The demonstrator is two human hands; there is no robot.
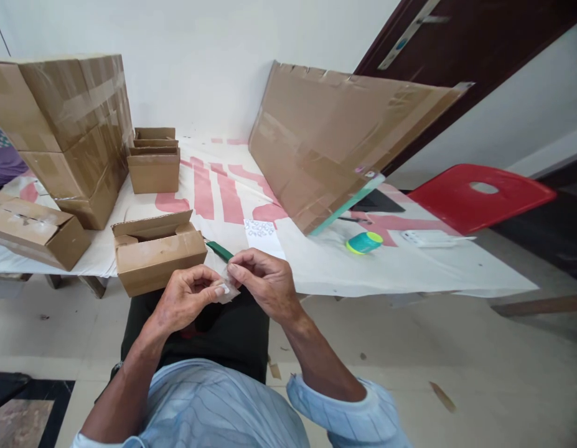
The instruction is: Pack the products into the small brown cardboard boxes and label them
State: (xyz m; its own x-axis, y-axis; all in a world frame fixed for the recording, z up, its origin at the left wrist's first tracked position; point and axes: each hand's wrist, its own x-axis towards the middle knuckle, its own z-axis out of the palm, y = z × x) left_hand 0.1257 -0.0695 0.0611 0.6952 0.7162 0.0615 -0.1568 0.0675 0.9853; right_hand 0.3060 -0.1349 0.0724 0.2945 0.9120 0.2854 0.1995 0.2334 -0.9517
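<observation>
Between my two hands, just off the table's front edge, is a small clear plastic bag (pixel 229 294) with a whitish patch on it. My left hand (pixel 188 298) pinches its left side between thumb and fingers. My right hand (pixel 264 280) is closed on its upper right side; what lies inside the bag is too small to tell. Beyond the right hand a green-handled tool (pixel 219 251) lies on the table, partly hidden. An open cardboard box (pixel 160 258) stands at the table edge left of my hands. A printed white sheet (pixel 264 236) lies behind the right hand.
Taped cartons (pixel 68 137) are stacked at the left, with a long closed box (pixel 36 230) in front. Small open boxes (pixel 154 171) stand behind. A large cardboard sheet (pixel 339 137) leans across the back. At the right are a teal-yellow roll (pixel 364 242), a power strip (pixel 432 239) and a red chair (pixel 479 196).
</observation>
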